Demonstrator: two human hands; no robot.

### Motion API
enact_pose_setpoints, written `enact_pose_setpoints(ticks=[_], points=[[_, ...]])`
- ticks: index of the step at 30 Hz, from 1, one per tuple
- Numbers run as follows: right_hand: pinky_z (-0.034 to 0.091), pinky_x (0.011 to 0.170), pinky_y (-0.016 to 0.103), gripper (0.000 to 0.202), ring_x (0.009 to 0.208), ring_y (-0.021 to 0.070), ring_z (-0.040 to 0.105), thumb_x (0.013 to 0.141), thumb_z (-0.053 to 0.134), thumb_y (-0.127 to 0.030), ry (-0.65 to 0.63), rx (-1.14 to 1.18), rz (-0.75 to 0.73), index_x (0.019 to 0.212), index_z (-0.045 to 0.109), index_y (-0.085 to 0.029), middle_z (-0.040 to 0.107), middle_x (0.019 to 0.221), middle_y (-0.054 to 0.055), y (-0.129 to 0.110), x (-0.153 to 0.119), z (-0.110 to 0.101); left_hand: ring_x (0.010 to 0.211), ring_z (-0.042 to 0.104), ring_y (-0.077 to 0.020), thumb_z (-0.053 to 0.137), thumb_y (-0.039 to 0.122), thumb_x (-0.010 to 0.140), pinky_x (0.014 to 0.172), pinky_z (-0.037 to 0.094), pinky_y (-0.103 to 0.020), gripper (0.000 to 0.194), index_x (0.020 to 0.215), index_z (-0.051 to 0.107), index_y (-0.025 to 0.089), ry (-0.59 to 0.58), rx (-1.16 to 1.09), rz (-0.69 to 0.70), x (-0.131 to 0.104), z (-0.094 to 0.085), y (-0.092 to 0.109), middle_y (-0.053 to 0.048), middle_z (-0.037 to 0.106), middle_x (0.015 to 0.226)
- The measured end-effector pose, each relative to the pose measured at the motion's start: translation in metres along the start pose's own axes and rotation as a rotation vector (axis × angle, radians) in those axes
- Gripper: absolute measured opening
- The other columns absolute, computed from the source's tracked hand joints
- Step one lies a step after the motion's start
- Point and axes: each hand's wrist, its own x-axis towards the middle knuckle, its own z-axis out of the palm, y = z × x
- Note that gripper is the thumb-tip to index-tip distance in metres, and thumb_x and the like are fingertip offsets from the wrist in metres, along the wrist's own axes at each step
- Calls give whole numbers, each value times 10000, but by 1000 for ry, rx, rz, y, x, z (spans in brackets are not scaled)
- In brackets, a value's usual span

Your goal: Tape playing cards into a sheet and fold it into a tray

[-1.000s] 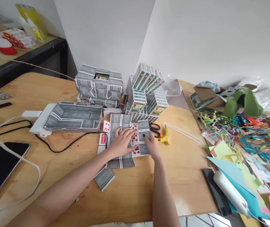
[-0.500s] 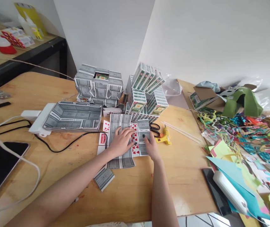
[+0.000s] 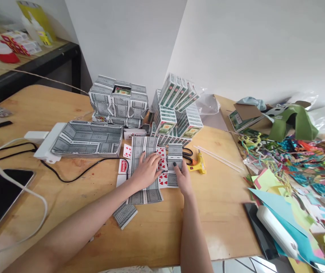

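My left hand (image 3: 147, 170) lies with its fingers spread on a panel of joined grey-backed playing cards (image 3: 146, 195). Its fingertips reach red-suited face-up cards (image 3: 162, 180) at the panel's right edge. At the right, my right hand (image 3: 182, 176) grips a narrow strip of grey-backed cards (image 3: 175, 151), thumb on top and the other fingers hidden. Below the panel is a small stack of grey-backed cards (image 3: 126, 215). More face-up cards (image 3: 123, 166) show at the panel's left.
A card-covered tray (image 3: 91, 139) and a card-covered box (image 3: 119, 102) stand behind, beside stacked card packs (image 3: 165, 123). Black scissors (image 3: 187, 153), a yellow glue gun (image 3: 200, 165) and glue sticks (image 3: 219, 158) lie right. A phone (image 3: 4, 199) and cables are left.
The strip under my right hand has shifted slightly right, and a narrow gap now shows beside the face-up cards. My left hand has stayed on the panel.
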Motion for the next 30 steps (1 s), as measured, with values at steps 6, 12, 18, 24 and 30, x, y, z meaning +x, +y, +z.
enact_pose_setpoints(ticks=[6, 12, 18, 24, 30], points=[[399, 943, 345, 393, 1038, 180, 527, 802, 494, -375, -6, 43, 5, 1174, 485, -245, 566, 1171, 32, -3, -1, 0, 1245, 360, -243, 415, 325, 864, 1081, 118, -494, 409, 1231, 405, 145, 4, -12, -18, 0, -1, 1, -130, 471, 1271], [370, 978, 363, 398, 1096, 188, 498, 805, 489, -386, -28, 24, -17, 1176, 478, -242, 560, 1186, 39, -3, 0, 0, 1237, 373, -243, 437, 313, 848, 1079, 130, -496, 402, 1216, 410, 154, 13, -36, -33, 0, -2, 2, -126, 472, 1264], [371, 971, 349, 395, 1071, 182, 508, 804, 482, -386, -16, 13, -30, 1171, 484, -240, 571, 1164, 38, -3, 0, 1, 1233, 377, -242, 435, 306, 850, 1076, 128, -508, 391, 1213, 409, 162, 18, -43, -47, 0, 0, 2, -123, 474, 1257], [383, 957, 342, 391, 1067, 184, 511, 802, 485, -391, -4, 28, -32, 1163, 489, -240, 573, 1160, 37, -1, 1, 1, 1231, 379, -245, 445, 298, 843, 1076, 125, -511, 389, 1207, 412, 165, 25, -52, -46, 0, 1, 1, -122, 473, 1258], [381, 954, 347, 369, 1062, 189, 513, 816, 473, -380, 1, -11, -49, 1153, 499, -232, 586, 1132, 42, 0, 2, 2, 1217, 397, -244, 447, 310, 840, 1070, 136, -510, 377, 1195, 425, 185, 30, -57, -46, 0, -1, 2, -112, 494, 1240]])
